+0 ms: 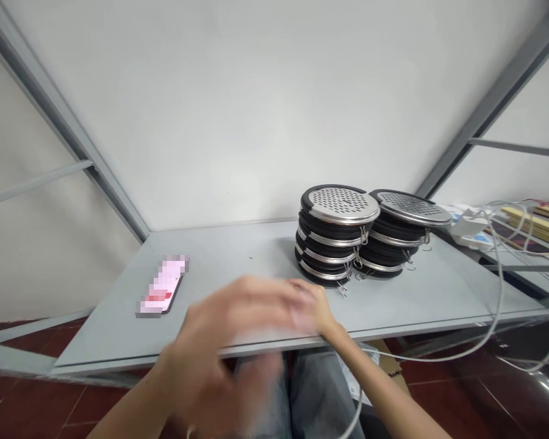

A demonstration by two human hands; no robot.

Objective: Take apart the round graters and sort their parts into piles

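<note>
My left hand (238, 329), smeared by motion, hovers in front of the table's front edge. Its thumb and fingers are apart, and nothing shows between them. Behind it, my right hand (319, 305) lies low on the grey table (238, 244) near that edge; its fingertips are partly covered by the left hand, and I see no object in it. Just beyond the right hand stands a stack of round black-rimmed pieces (341, 204) with perforated silver tops and small wire clips. A second, similar stack (412, 207) touches it on the right, its top piece tilted.
A phone (165, 286) with a lit, pixelated screen lies on the table's left side. On the right, a white cable (498, 292) hangs past the edge, near a white adapter (469, 225) and yellow flat pieces (535, 228). Grey metal frame bars (68, 128) flank the table.
</note>
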